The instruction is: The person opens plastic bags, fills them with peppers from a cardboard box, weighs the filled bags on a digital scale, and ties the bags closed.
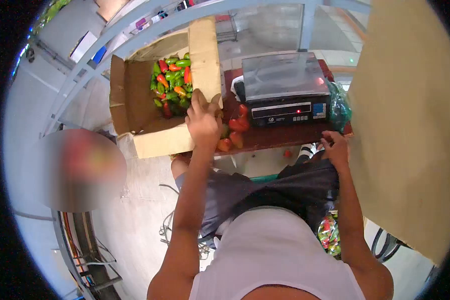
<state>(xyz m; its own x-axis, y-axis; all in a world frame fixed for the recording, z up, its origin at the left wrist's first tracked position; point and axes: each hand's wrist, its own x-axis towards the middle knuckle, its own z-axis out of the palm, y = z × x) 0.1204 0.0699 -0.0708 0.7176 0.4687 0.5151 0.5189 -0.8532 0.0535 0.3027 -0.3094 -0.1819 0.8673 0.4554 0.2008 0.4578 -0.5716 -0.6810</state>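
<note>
My left hand (204,122) lies on the near right corner of an open cardboard box (205,55), fingers spread over its flap. Inside the box is a heap of green, red and orange peppers (173,82). Just right of that hand, several red peppers (238,124) lie on a dark red table (285,134). My right hand (336,149) is at the table's front right edge, below a green plastic bag (339,107). Its fingers are loosely bent and apart, with nothing visible in them.
A digital scale (287,90) with a metal plate stands on the table. A large cardboard sheet (410,125) rises on the right. By my right side is a clear bag of peppers (329,234). A red pepper (287,154) is on the floor. Metal rails (305,25) run behind the table.
</note>
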